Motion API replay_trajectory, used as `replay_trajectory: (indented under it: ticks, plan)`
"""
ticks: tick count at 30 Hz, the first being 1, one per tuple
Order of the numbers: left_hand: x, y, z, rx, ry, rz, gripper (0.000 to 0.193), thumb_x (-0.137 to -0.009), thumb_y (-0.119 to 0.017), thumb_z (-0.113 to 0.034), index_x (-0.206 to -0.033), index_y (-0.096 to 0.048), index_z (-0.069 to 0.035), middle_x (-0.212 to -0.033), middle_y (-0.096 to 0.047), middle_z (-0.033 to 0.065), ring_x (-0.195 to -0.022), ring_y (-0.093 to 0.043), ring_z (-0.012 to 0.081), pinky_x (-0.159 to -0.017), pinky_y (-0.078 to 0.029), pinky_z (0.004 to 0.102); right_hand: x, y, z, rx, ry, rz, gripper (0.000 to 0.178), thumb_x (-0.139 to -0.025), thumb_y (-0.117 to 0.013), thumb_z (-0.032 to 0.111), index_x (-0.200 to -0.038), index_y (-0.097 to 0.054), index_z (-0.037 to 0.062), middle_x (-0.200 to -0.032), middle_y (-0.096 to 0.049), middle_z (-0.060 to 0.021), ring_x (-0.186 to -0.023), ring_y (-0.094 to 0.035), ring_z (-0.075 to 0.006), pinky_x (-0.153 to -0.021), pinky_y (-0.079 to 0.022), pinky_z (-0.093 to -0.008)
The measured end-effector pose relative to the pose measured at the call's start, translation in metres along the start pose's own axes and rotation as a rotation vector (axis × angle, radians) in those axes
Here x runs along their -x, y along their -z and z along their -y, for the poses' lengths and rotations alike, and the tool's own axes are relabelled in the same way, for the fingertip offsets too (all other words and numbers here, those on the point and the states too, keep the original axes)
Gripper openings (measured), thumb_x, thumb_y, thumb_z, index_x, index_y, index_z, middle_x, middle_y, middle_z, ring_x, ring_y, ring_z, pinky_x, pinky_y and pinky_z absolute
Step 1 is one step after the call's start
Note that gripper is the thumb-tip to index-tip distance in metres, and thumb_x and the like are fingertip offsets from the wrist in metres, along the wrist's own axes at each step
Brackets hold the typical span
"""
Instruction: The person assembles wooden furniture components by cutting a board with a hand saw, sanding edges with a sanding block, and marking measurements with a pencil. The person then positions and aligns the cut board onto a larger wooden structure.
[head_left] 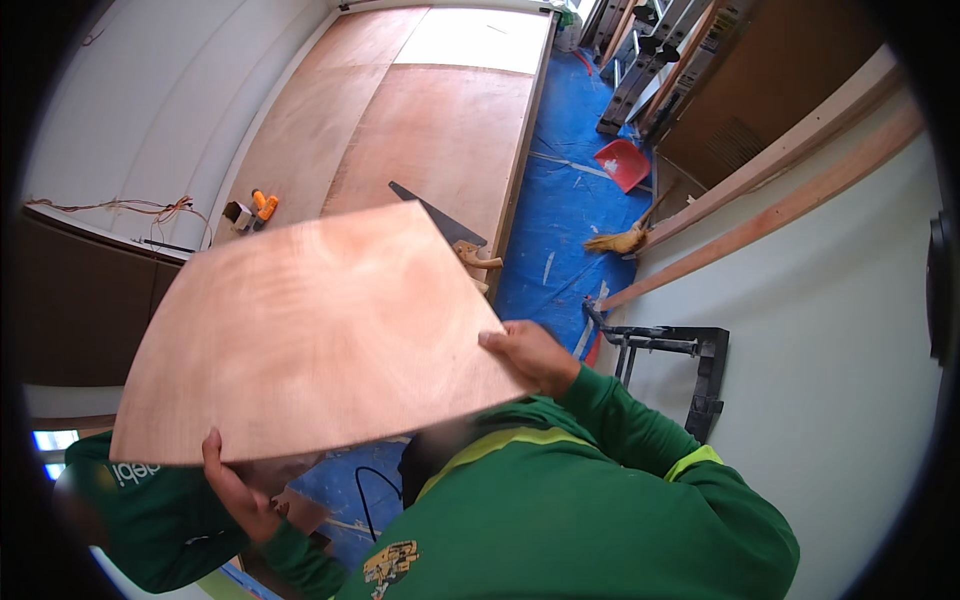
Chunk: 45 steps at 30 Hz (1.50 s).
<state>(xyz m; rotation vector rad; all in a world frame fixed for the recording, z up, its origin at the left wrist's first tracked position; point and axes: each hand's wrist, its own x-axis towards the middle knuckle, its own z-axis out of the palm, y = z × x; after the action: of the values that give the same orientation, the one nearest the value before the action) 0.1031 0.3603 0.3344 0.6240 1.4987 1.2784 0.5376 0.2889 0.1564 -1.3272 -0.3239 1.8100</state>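
A broad plywood sheet (320, 330) with pale reddish grain is held up in front of me, tilted above the platform. My right hand (535, 355) is closed on its right edge, thumb on the top face and fingers hidden underneath. My left hand (235, 485) grips the near edge toward the left, its thumb against the rim. A handsaw (450, 232) with a wooden handle lies on the platform just beyond the sheet, which covers part of it.
Larger panels cover the platform (430, 130). An orange-and-black tool (264, 206) sits at its left. Blue sheeting (560, 200) on the floor bears a red dustpan (622, 165) and a broom (617, 240). Ladders (650, 60), wooden beams (780, 190) and a black metal frame (690, 345) stand right. Another person's green sleeve (165, 530) is lower left.
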Motion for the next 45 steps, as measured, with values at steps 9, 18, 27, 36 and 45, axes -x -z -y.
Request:
replay_trajectory:
  ticks: [9,18,27,36,45]
  plan:
    - [-0.083,-0.143,0.063,0.151,-0.102,0.212,0.036,-0.104,-0.066,-0.025,-0.127,-0.068,0.004,-0.120,-0.072,0.0108,-0.109,-0.071,0.0193,-0.098,-0.056,0.0339,-0.018,0.105,0.076,-0.016,0.184,-0.188,0.029,-0.107,-0.069,0.025,-0.111,-0.073,-0.0040,-0.095,-0.077,-0.0081,-0.075,-0.072,-0.0146,-0.070,-0.058,-0.0297]
    - [-0.118,-0.365,0.125,0.023,-0.045,0.233,0.032,-0.105,-0.066,-0.021,-0.118,-0.069,0.008,-0.117,-0.072,0.0125,-0.107,-0.071,0.0192,-0.097,-0.058,0.0351,-0.099,0.275,0.150,-0.094,0.131,-0.264,0.032,-0.106,-0.068,0.024,-0.112,-0.073,-0.0074,-0.097,-0.078,-0.0098,-0.079,-0.072,-0.0162,-0.074,-0.057,-0.0314]
    - [-0.172,-0.528,0.196,0.102,0.142,0.290,0.030,-0.104,-0.065,-0.020,-0.124,-0.067,0.003,-0.118,-0.074,0.0133,-0.107,-0.074,0.0260,-0.097,-0.061,0.0382,-0.165,0.396,0.270,-0.152,0.120,-0.341,0.028,-0.105,-0.067,0.015,-0.113,-0.070,-0.0116,-0.098,-0.077,-0.0164,-0.079,-0.076,-0.0233,-0.073,-0.062,-0.0372]
    - [-0.230,-0.640,0.230,0.167,0.250,0.270,0.031,-0.105,-0.064,-0.020,-0.125,-0.065,0.003,-0.123,-0.072,0.0138,-0.112,-0.072,0.0255,-0.095,-0.063,0.0393,-0.229,0.466,0.357,-0.025,0.117,-0.413,0.029,-0.104,-0.068,0.014,-0.114,-0.071,-0.0139,-0.099,-0.077,-0.0166,-0.081,-0.076,-0.0231,-0.074,-0.060,-0.0362]
    - [-0.283,-0.775,0.196,0.144,0.268,0.280,0.039,-0.104,-0.065,-0.027,-0.129,-0.063,0.003,-0.119,-0.070,0.0129,-0.105,-0.073,0.0251,-0.090,-0.066,0.0407,-0.282,0.516,0.557,-0.007,-0.057,-0.419,0.025,-0.101,-0.064,0.015,-0.109,-0.065,-0.0089,-0.089,-0.070,-0.0126,-0.076,-0.072,-0.0244,-0.067,-0.058,-0.0394]
